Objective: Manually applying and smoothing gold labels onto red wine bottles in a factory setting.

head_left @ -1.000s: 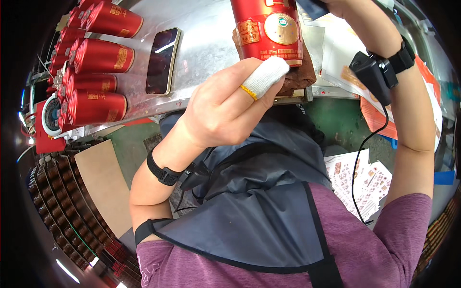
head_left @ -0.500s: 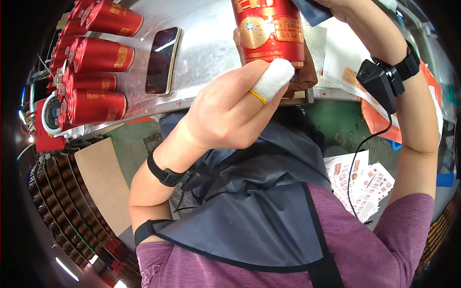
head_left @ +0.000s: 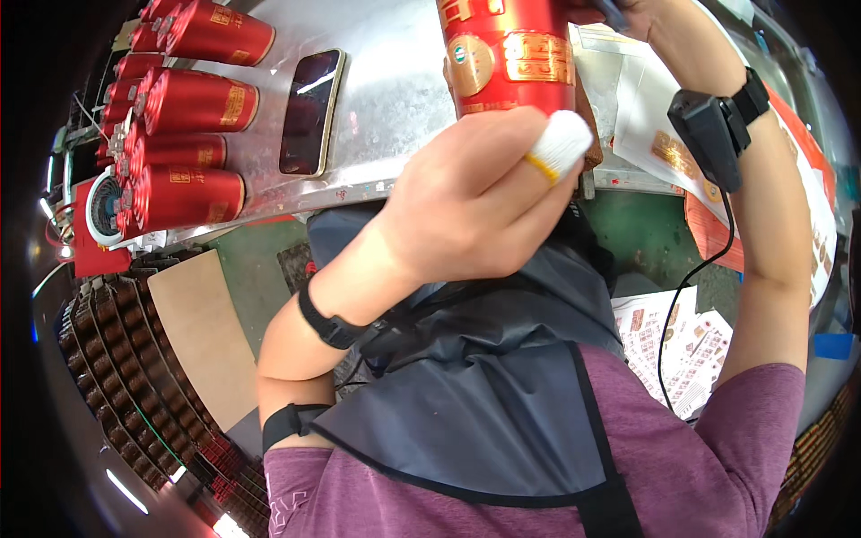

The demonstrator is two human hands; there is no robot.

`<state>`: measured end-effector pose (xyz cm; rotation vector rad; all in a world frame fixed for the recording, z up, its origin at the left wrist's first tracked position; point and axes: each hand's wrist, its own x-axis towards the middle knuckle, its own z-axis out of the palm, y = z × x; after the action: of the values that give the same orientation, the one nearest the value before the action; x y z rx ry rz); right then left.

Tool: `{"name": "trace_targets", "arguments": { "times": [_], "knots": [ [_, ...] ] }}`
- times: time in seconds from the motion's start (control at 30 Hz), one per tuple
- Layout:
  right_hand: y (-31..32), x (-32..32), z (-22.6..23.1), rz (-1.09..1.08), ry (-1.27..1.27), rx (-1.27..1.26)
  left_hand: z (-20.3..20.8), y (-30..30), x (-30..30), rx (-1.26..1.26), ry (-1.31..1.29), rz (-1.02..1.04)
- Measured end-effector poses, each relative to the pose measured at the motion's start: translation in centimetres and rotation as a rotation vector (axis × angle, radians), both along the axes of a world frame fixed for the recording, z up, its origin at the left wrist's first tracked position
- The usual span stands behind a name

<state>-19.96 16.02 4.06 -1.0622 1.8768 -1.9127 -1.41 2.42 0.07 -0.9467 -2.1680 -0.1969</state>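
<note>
A red metallic canister [head_left: 507, 67] with gold lettering and a round gold emblem lies with its near end toward me; its far end runs out of the picture. My left hand [head_left: 471, 206] is closed around that near end, with a white finger cover [head_left: 562, 148] with a yellow edge on one finger. At the top edge, beside the canister's right side, my right hand [head_left: 639, 16] is closed on a dark blue flat piece [head_left: 613, 13]. That piece is seen nearly edge-on, and its kind is unclear. Part of a brown block [head_left: 592, 134] shows behind the canister.
Several red canisters [head_left: 193, 195] lie in rows at the left of the metal table [head_left: 386, 81]. A phone [head_left: 311, 112] lies between them and my left hand. Sheets of gold labels [head_left: 668, 152] lie at right, more printed sheets [head_left: 673, 345] lower down. A cable [head_left: 668, 350] hangs from my right wrist.
My left hand has shifted to the right. The canister has turned a little, its emblem now nearer the left side. The dark blue piece has tilted from broad side to nearly edge-on, higher up.
</note>
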Motion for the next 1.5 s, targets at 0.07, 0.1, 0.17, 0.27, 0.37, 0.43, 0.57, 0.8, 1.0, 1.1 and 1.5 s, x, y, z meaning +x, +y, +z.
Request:
{"name": "trace_targets", "arguments": {
  "times": [0.07, 0.1, 0.17, 0.27, 0.37, 0.43, 0.57, 0.8, 1.0, 1.1, 1.5],
  "knots": [
    [0.6, 0.9, 0.2, -0.005, -0.003, -0.018, -0.4, 0.8, -0.6, 0.113, -0.037, 0.01],
    [0.8, 0.9, 0.2, -0.016, -0.008, -0.023, -0.3, 0.7, -0.5, 0.158, -0.069, 0.024],
    [0.9, 1.1, -0.2, -0.032, -0.056, -0.063, 0.2, -0.5, -0.6, 0.196, -0.076, 0.106],
    [0.9, 1.7, -0.5, -0.029, -0.153, -0.187, 0.8, -2.0, 0.1, 0.2, -0.222, 0.318],
    [0.5, 1.2, 0.1, -0.055, -0.223, 0.047, -2.4, -3.0, 0.0, 0.412, -0.417, 0.337],
    [0.8, 2.0, -0.4, -0.016, -0.119, -0.009, -3.3, -3.4, 0.4, 0.531, -0.513, 0.308],
    [0.8, 7.2, 2.1, -0.203, 0.056, 0.287, -4.4, -4.1, 0.9, 0.683, -0.654, 0.27],
    [1.7, 6.6, 3.3, -0.38, 0.298, 0.432, -3.0, -4.2, 1.4, 0.571, -0.72, 0.297],
    [2.2, 3.4, 0.4, -0.436, 0.877, 0.267, -3.2, -3.9, 1.0, 0.518, -0.707, 0.292],
    [3.2, 5.9, 2.8, -0.316, 0.166, 0.255, -3.7, -3.4, 0.9, 0.462, -0.683, 0.312],
    [3.0, 5.7, 2.4, -0.515, 0.755, 0.516, -2.1, -3.3, 2.6, 0.388, -0.389, 0.342]
  ]
}}
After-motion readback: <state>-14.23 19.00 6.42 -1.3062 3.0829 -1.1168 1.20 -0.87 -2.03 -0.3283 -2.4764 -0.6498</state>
